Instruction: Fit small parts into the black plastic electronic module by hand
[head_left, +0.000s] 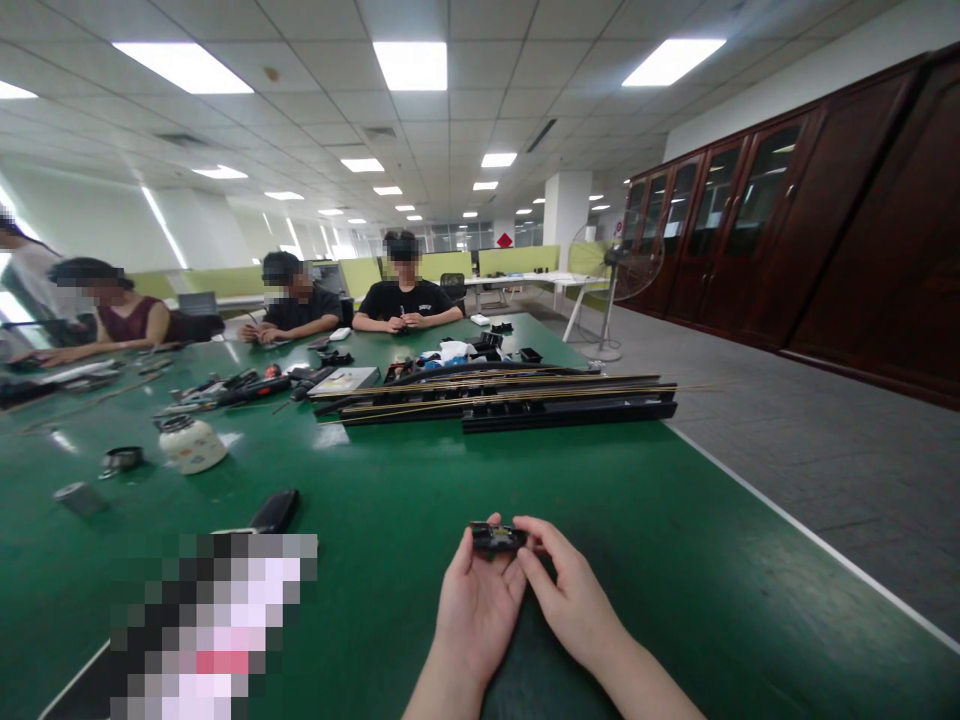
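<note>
A small dark oblong part (499,538), with yellowish and metallic bits showing on its upper side, is held above the green table (720,590). My left hand (480,605) is palm up beneath it, with the thumb against its left end and the fingers behind it. My right hand (570,590) comes in from the right, thumb and forefinger closed at the part's right end. Both hands touch the same part. Its exact kind is too small to make out.
Ahead lie long black rails (570,410) with thin brass-coloured rods (420,405). Hand tools (259,388) lie further left. Left of me are a white jar (191,445), a metal ring (122,458), a grey cylinder (79,497) and a blurred-out device (217,620). People sit opposite.
</note>
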